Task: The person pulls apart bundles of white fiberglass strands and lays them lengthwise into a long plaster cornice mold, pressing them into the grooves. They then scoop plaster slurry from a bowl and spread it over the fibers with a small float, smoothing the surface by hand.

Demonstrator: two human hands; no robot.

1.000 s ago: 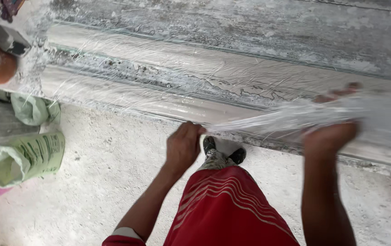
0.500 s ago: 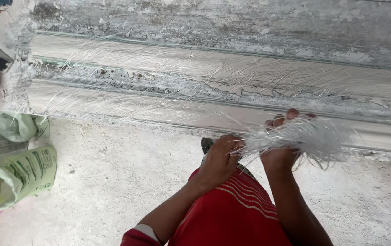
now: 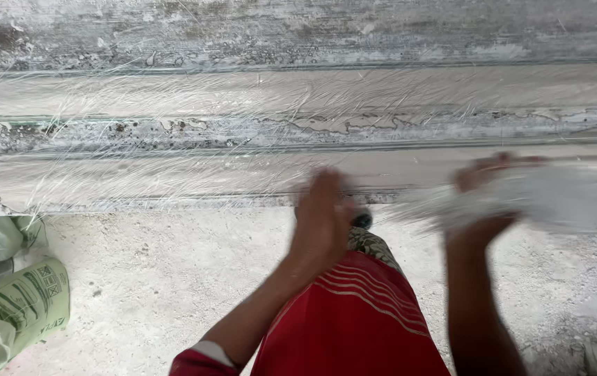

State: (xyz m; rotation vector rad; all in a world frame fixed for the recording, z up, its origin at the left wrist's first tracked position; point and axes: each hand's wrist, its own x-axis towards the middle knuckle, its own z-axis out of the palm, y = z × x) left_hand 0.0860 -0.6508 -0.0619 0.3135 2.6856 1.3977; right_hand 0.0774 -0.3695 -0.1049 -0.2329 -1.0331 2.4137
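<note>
1. My right hand (image 3: 483, 202) is up at the near edge of the long mould (image 3: 173, 174), its grip closed around a white wad of fibre (image 3: 542, 198). The wad bulges out to the right of the fingers and is blurred, so I cannot make out its outline.
2. Thin strands trail from the wad to the left, towards my left hand (image 3: 323, 216).
3. My left hand is at the same near edge, just left of the right one. It is blurred; the fingers look flat and held together, but whether its grip has hold of any strands I cannot tell.
4. The mould runs across the whole view as grey-white ridges and channels, and loose fibre strands lie spread over its left half.
5. Below my hands I see my red garment (image 3: 354, 320) with pale stripes, and a dark shoe (image 3: 362, 221) tip just beside the left hand.
6. Green-printed sacks (image 3: 20, 299) lie on the dusty floor (image 3: 152, 278) at the lower left, well apart from both hands.
</note>
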